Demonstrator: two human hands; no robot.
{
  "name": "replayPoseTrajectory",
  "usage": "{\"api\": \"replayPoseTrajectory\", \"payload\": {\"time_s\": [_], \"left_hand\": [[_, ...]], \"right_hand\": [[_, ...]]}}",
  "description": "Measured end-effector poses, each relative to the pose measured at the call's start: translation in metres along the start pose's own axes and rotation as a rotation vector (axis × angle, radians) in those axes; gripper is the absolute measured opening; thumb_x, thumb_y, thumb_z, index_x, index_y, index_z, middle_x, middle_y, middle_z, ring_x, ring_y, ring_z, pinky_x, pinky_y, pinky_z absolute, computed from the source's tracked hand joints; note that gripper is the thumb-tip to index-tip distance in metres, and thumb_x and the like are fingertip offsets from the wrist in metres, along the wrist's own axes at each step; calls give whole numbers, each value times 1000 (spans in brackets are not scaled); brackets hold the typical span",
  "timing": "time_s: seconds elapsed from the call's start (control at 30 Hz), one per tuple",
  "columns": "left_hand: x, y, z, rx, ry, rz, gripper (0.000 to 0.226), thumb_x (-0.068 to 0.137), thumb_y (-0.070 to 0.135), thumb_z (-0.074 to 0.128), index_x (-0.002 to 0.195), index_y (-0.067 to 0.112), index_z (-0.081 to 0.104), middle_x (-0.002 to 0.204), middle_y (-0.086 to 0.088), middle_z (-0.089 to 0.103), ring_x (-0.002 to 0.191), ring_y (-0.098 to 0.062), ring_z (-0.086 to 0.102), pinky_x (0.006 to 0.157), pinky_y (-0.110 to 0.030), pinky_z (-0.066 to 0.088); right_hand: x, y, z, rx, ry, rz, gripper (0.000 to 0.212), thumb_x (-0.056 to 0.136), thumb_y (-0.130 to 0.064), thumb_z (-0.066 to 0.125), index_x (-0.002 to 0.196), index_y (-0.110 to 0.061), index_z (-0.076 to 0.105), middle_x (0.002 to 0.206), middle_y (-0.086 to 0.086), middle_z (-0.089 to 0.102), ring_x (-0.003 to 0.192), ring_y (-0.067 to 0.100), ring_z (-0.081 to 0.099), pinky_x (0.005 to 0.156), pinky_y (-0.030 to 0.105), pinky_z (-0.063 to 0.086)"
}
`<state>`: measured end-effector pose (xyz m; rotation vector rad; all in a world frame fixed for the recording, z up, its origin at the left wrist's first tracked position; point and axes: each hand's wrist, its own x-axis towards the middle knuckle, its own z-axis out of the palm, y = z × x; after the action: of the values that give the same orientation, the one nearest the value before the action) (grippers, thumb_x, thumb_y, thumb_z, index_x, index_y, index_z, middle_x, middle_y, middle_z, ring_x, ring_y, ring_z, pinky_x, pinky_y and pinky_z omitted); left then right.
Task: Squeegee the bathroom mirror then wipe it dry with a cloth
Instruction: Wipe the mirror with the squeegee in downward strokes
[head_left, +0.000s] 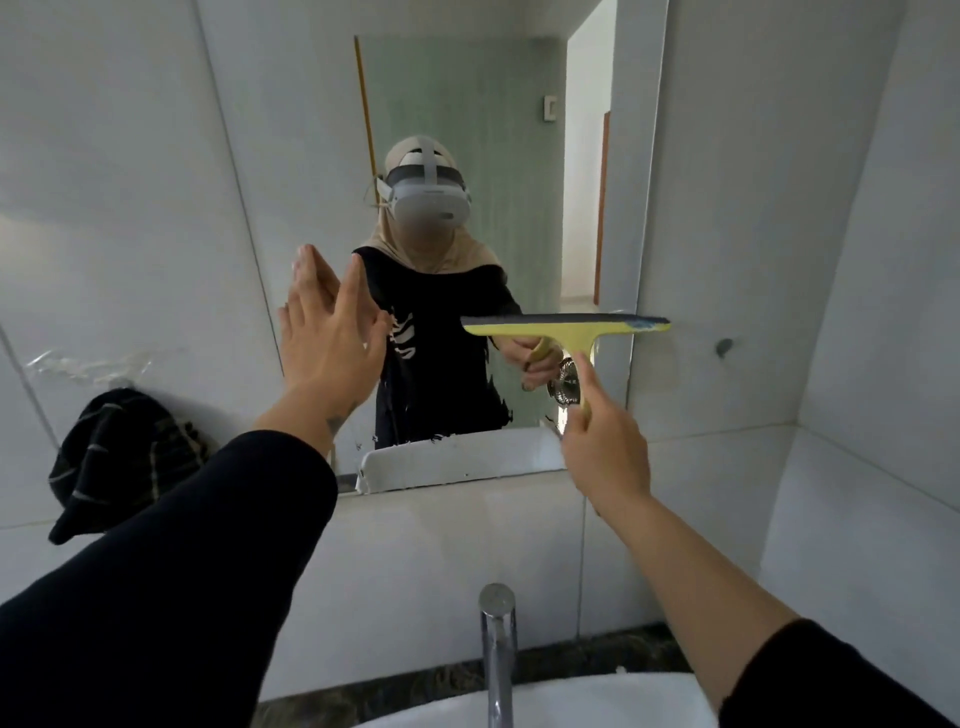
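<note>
Mirror (467, 104): a frameless pane was fixed to the tiled wall above the basin; its lower edge sat just above the tap.
Squeegee (563, 328): a yellow T-shaped tool with a dark rubber blade was held level against the glass in the lower right part of the pane, the blade's right end overhanging the mirror's right edge.
Right hand (605, 447): it was closed around the lower end of the squeegee handle, the thumb laid up along the stem.
Left hand (324, 343): it was open with fingers extended and close together, the palm facing the glass near the mirror's left edge; whether it touched the glass could not be told. It held nothing.
Cloth (117, 457): a dark striped cloth hung bunched against the wall tiles left of the mirror, well apart from both hands.
Tap (497, 649): a chrome spout stood on the basin (597, 696) directly below the mirror.
Glass condition: white streaks or flecks showed along the lower band of the pane, near its bottom edge.
Progress (judgement): the squeegee stage appeared under way and near the bottom of the pane on the right; the lower band seemed to remain, and the drying wipe had not begun, since the cloth lay unused.
</note>
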<state>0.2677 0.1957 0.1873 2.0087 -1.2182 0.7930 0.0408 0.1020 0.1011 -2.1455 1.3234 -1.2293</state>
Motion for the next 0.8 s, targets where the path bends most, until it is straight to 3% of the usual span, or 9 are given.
{"api": "replayPoseTrajectory", "payload": {"time_s": [0.2,0.37,0.47,0.67,0.8], "left_hand": [[-2,-2,-5,-6,-21,-12,61,95,40,42,149,29,16,159,-15,-7,145,-35,3,117,-48,11],[-1,-13,-15,-45,27,27,58,94,34,45,147,25,24,159,-10,8,144,-31,12,117,-48,18],[-3,-28,-17,-36,37,23,61,90,28,50,147,27,26,158,-8,12,142,-31,18,115,-52,22],[-20,-55,-11,-13,9,4,66,86,22,54,146,24,28,157,-10,15,141,-34,21,114,-53,22],[-33,-59,-4,8,-10,-11,67,86,22,54,146,25,24,158,-9,12,141,-32,21,114,-53,22]], "right_hand": [[-34,-20,35,170,-92,-2,59,100,-17,34,149,-43,11,70,-1,44,55,9,40,46,21,29],[-46,-49,62,219,-110,-21,59,101,-21,33,149,-44,9,80,1,48,64,12,46,57,26,37],[-54,-65,71,138,-138,-118,58,102,-22,32,149,-44,7,92,2,51,73,16,51,62,28,41],[-64,-83,90,-106,-276,-313,68,98,-14,39,148,-46,5,92,1,45,66,18,44,54,28,35],[-59,-72,89,-312,-317,-393,81,91,-7,44,146,-50,3,111,4,51,66,19,43,54,30,33]]}}
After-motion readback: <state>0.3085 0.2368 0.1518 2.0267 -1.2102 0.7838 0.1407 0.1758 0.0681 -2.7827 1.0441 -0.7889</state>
